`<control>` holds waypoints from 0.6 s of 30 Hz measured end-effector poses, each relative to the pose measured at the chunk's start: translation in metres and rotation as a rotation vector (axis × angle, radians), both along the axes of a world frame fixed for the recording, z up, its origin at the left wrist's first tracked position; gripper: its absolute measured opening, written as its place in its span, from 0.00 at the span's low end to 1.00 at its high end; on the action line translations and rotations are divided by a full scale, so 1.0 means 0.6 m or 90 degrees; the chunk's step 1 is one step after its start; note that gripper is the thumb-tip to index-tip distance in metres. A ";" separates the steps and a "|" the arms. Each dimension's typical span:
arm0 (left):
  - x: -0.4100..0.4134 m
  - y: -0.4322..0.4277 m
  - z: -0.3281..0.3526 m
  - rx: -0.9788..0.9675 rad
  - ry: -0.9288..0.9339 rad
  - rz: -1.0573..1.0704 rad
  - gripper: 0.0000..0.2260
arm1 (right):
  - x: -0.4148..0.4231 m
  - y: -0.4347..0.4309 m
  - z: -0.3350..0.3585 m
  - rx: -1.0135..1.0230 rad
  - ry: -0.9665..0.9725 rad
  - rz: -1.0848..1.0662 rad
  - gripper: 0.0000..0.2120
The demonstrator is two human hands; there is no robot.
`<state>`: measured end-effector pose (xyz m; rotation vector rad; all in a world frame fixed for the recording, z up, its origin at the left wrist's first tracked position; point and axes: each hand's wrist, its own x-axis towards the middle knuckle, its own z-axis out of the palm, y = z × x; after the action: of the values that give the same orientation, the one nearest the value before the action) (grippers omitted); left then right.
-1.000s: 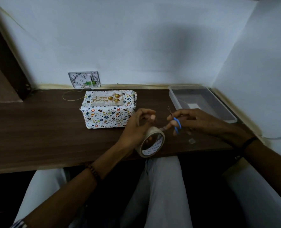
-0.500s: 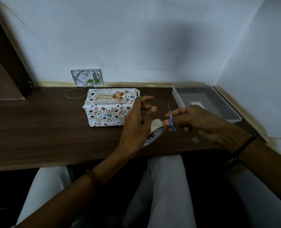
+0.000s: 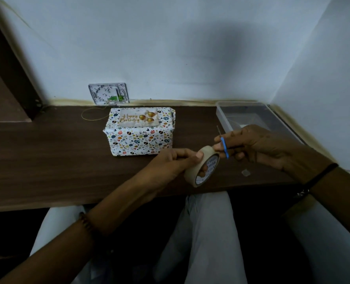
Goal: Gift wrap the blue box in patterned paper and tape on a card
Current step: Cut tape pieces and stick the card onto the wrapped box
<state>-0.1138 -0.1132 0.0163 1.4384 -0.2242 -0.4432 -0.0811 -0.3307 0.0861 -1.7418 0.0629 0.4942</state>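
Note:
The box [image 3: 141, 141], wrapped in white paper with small coloured shapes, stands on the dark wooden desk [image 3: 47, 160] near the wall. A "Happy Birthday" card [image 3: 138, 119] with gold balloons lies flat on its top. My left hand [image 3: 170, 167] grips a roll of beige tape [image 3: 202, 167] just right of the box, thumb on the rim. My right hand [image 3: 258, 146] holds small blue-handled scissors [image 3: 224, 147] beside the roll, blades pointing up and away.
A clear plastic tray [image 3: 249, 113] sits in the desk's far right corner. A thin yellow loop of thread [image 3: 92, 115] lies behind the box, below a wall socket plate [image 3: 108, 93]. A small scrap [image 3: 246, 172] lies on the desk under my right wrist.
My left hand has closed its fingers round the tape roll and lifted it slightly. The right hand with the scissors stays close to the roll. The view has shifted a little.

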 end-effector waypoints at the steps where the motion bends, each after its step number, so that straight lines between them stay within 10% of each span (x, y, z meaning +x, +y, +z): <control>1: -0.001 -0.002 0.002 0.013 -0.025 0.004 0.09 | 0.001 -0.002 0.003 -0.008 0.000 0.004 0.08; 18: 0.006 -0.010 -0.002 0.200 -0.192 0.037 0.08 | -0.001 -0.001 0.006 0.019 0.034 0.000 0.19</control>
<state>-0.1102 -0.1194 0.0149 1.8165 -0.3658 -0.2175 -0.0814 -0.3315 0.0894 -1.6996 0.0938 0.5396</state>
